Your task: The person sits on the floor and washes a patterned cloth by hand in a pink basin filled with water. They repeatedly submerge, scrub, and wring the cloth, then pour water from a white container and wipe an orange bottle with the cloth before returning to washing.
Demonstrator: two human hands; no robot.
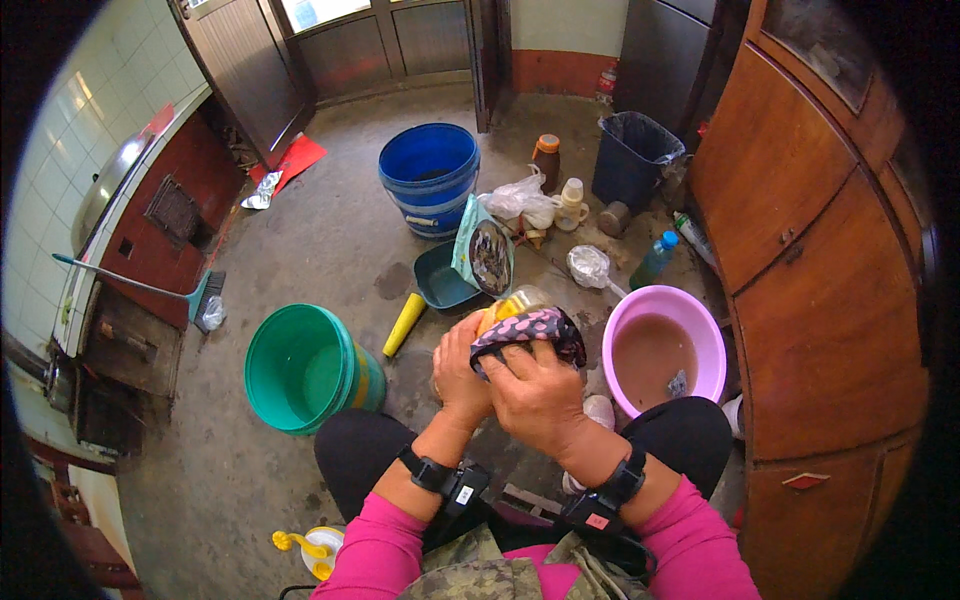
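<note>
My left hand [459, 371] grips the left side of a clear container with yellow parts [510, 306]; its exact kind is hard to tell because my hands and a cloth cover most of it. With my right hand [536, 397] I press a dark cloth with pink dots [536, 328] against its near side, fingers bent into the folds. Both hands are close together above the floor, between my knees. Right of them stands a pink plastic basin [610, 366] of murky brown water, with a small greyish piece in it. To the left is a green plastic bucket [367, 390].
Ahead stand a blue bucket [427, 206], a dark green basin [435, 281], an open mint-coloured bag [466, 240] and a yellow tube-shaped object [403, 325]. Bottles, including a blue-capped one [654, 262], and a lined bin [626, 169] stand right. A wooden cabinet [825, 300] bounds the right side; a broom [199, 298] leans left.
</note>
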